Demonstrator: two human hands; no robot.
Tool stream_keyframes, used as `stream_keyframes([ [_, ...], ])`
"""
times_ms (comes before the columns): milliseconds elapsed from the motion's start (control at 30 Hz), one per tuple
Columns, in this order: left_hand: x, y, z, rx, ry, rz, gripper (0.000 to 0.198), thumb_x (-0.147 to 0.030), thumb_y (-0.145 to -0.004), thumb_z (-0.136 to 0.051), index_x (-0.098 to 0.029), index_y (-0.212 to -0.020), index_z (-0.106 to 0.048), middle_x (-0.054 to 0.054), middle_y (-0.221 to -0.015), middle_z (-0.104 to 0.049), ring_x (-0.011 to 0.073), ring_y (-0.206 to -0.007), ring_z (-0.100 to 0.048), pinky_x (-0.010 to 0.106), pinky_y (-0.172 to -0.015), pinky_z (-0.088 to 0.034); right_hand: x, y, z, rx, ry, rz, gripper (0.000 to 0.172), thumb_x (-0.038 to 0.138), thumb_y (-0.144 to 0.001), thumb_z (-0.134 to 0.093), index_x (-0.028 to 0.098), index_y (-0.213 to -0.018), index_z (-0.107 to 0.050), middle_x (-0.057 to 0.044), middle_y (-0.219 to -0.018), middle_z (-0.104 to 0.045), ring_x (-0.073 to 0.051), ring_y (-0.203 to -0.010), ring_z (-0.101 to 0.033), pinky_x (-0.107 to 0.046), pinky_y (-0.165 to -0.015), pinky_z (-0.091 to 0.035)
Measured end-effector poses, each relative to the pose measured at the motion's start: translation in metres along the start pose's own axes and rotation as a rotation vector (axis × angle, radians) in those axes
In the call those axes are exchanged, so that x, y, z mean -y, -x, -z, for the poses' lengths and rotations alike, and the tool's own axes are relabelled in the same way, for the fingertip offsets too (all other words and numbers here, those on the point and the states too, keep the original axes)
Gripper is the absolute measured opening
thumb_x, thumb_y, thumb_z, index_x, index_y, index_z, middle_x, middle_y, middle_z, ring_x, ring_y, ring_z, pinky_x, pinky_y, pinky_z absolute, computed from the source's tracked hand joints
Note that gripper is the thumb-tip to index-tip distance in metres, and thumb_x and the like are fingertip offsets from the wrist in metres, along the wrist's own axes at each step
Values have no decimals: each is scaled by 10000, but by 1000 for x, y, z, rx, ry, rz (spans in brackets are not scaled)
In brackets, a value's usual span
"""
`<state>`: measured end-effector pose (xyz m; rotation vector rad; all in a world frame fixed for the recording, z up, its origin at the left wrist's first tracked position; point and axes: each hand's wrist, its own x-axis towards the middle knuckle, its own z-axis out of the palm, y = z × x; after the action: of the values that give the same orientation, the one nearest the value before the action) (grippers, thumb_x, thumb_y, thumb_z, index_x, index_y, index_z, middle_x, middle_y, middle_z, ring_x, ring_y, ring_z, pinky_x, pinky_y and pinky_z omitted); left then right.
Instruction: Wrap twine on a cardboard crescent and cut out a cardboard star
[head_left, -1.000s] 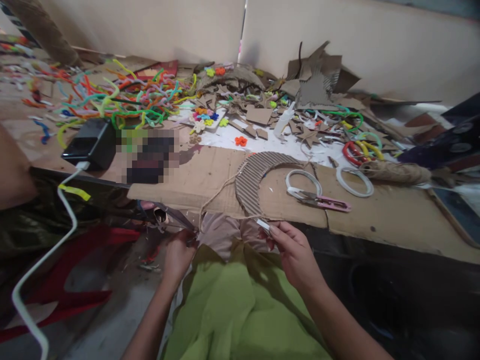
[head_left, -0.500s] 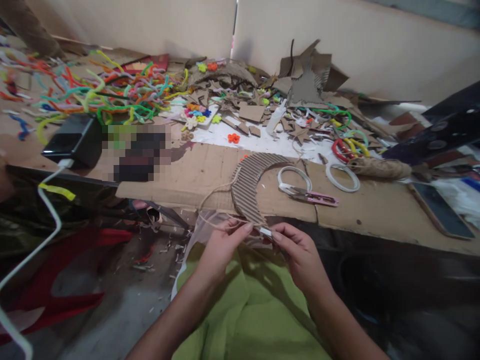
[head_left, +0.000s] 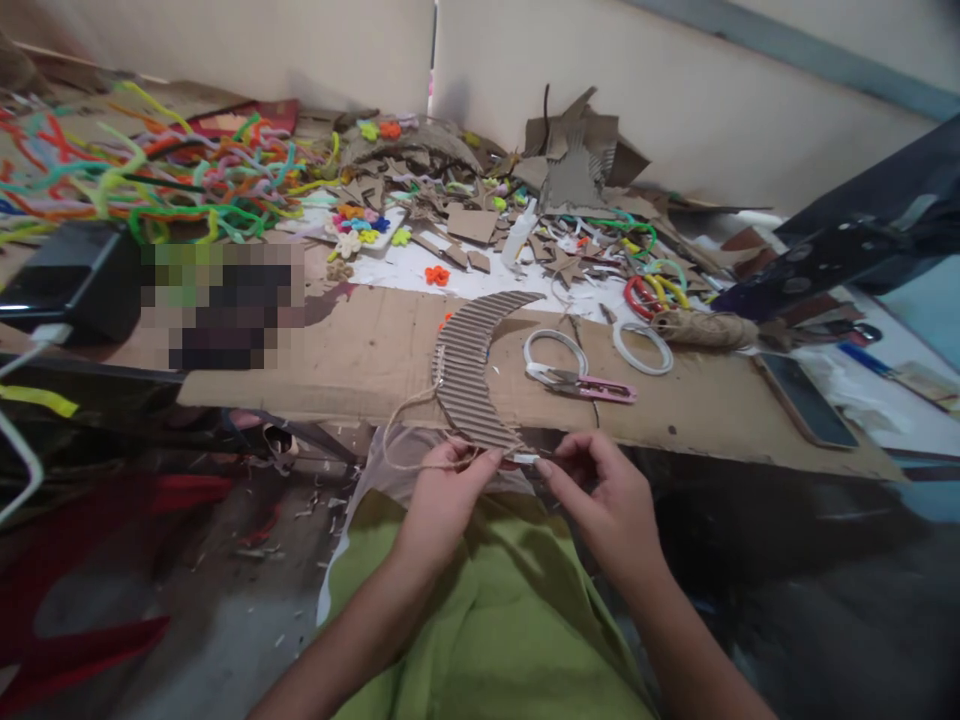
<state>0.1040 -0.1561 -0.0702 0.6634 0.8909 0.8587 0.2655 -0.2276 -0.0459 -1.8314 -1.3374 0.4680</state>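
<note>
A crescent of corrugated cardboard (head_left: 465,365) lies at the near edge of a flat cardboard sheet (head_left: 360,355). Jute twine (head_left: 401,435) loops from its side down to my hands. My left hand (head_left: 442,495) pinches the twine beside the crescent's lower tip. My right hand (head_left: 611,500) pinches that lower tip, where a small white strip (head_left: 527,459) shows. Both hands hover over my green-clad lap (head_left: 480,620).
Pink-handled snips (head_left: 589,385) and two white rings (head_left: 643,347) lie right of the crescent, with a twine spool (head_left: 705,328) and a phone (head_left: 806,400) beyond. Pipe cleaners (head_left: 172,185), cardboard scraps (head_left: 577,160) and a black charger (head_left: 67,280) crowd the back and left.
My left hand moved from the left up to the crescent's tip and took the twine. The camera swung left to right, so everything slid leftward in view.
</note>
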Motion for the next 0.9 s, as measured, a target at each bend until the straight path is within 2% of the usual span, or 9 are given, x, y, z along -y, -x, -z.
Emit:
stream_keyframes([
  [67, 1, 1, -3, -6, 14, -18, 239, -318, -674, -838, -159, -845, -784, 76, -924, -824, 231, -872, -742, 354, -886, -558, 7, 0, 4, -89, 116, 121, 174, 344, -901, -726, 236, -840, -603, 9, -754, -600, -164, -645, -525, -281, -594, -407],
  [100, 2, 2, -5, -11, 25, -27, 233, -309, -686, -832, -159, -858, -786, 80, -943, -826, 235, -890, -744, 361, -907, -555, 11, 0, 5, -90, 148, 180, 157, 321, -919, -707, 235, -838, -604, 9, -754, -602, -165, -651, -531, -283, -606, -409],
  [233, 4, 4, -11, -24, 60, -49, 223, -275, -720, -814, -156, -906, -783, 91, -993, -827, 239, -921, -747, 375, -945, -544, 24, -5, 5, 21, 212, 307, 114, 251, -970, -632, 224, -860, -642, -3, -775, -643, -175, -702, -587, -295, -672, -427],
  [400, 6, 5, -17, -18, 64, -106, 216, -259, -731, -790, -158, -922, -793, 96, -1039, -823, 256, -1008, -745, 376, -977, -537, 26, -12, 2, 63, 255, 276, 117, 227, -939, -628, 209, -823, -633, -3, -756, -642, -177, -711, -597, -286, -663, -404],
  [900, 8, 3, -25, -84, 33, -126, 259, -271, -709, -785, -154, -940, -791, 109, -993, -822, 289, -1002, -745, 411, -964, -546, 19, -18, -1, 96, 190, 167, 111, 208, -879, -618, 210, -769, -609, 9, -719, -600, -157, -640, -528, -271, -600, -362],
])
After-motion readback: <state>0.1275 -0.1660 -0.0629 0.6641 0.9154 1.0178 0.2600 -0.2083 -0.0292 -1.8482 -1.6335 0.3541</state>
